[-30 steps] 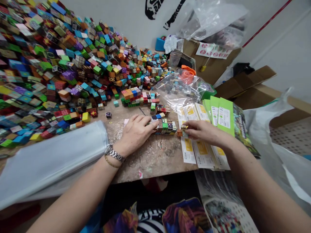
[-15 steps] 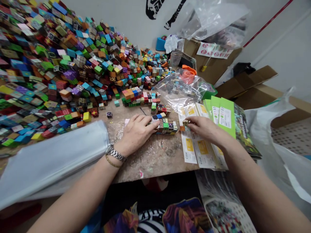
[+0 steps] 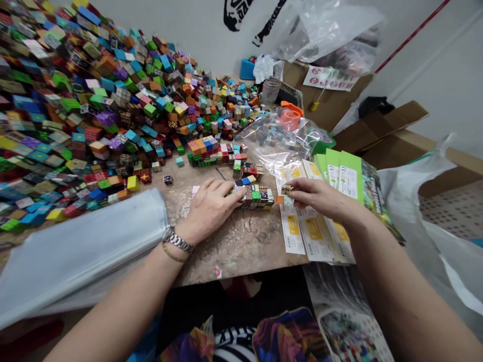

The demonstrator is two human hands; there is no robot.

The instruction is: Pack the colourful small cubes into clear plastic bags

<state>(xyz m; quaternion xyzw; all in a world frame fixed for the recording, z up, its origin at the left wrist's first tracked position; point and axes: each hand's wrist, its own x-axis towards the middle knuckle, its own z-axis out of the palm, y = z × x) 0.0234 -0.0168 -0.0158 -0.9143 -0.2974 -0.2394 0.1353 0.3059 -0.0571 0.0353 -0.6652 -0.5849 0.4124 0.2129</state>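
Note:
My left hand [image 3: 213,203] lies over the left part of a row of small printed cubes [image 3: 260,195], its thumb along the near side and its other fingers across the top; the palm hides part of the row. Just off the row's right end, my right hand [image 3: 311,193] is closed in a pinch on a few small cubes [image 3: 279,200], one orange and one pale teal among them. The fingertips partly cover these. Behind the row stands another block of stacked cubes [image 3: 206,147], with a reddish-brown group [image 3: 252,171] beside it.
A large heap of coloured cubes [image 3: 113,100] fills the back left. Folded clear plastic bags [image 3: 86,241] lie at the front left. Printed cards [image 3: 315,234], green packets [image 3: 349,176] and a clear bag [image 3: 264,141] are at the right. Cardboard boxes [image 3: 381,125] stand beyond.
The cubes in my right hand have turned slightly, showing more of the orange and teal faces. My left hand stays on the row. The whole view has shifted a little.

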